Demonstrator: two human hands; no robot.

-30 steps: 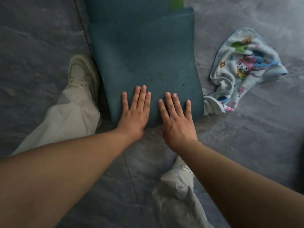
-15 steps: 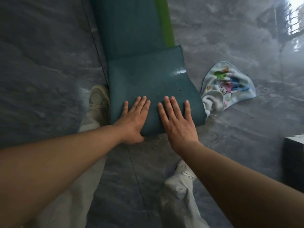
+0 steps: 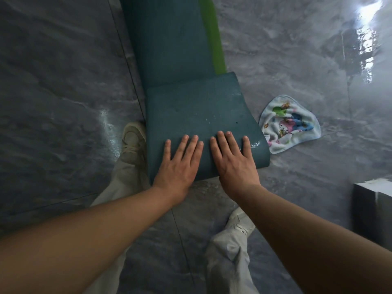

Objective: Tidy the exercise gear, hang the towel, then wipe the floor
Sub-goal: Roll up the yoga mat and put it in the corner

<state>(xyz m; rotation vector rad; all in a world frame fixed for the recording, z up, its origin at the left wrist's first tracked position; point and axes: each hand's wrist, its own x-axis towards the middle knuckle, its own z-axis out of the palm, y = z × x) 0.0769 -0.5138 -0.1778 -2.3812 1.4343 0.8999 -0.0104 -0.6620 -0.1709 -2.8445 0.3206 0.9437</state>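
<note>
Grey marble-look floor [image 3: 63, 102] fills view. Teal exercise mat [image 3: 191, 115] lies centre, partly rolled: roll at near end, flat part running far, green underside showing along its right edge. Pale trouser legs and two light shoes [image 3: 133, 141] near, left of and below roll. Left hand [image 3: 180, 166] and right hand [image 3: 233, 164] rest side by side on roll, fingers [image 3: 221, 143] straight, slightly spread, pressing flat. Cartoon-print towel [image 3: 290, 124] crumpled on floor, just right of roll. Dark box [image 3: 373, 209] at right edge.

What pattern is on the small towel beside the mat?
Colourful cartoon characters on white, with a pale blue edge, seen in the head view: towel.
</note>
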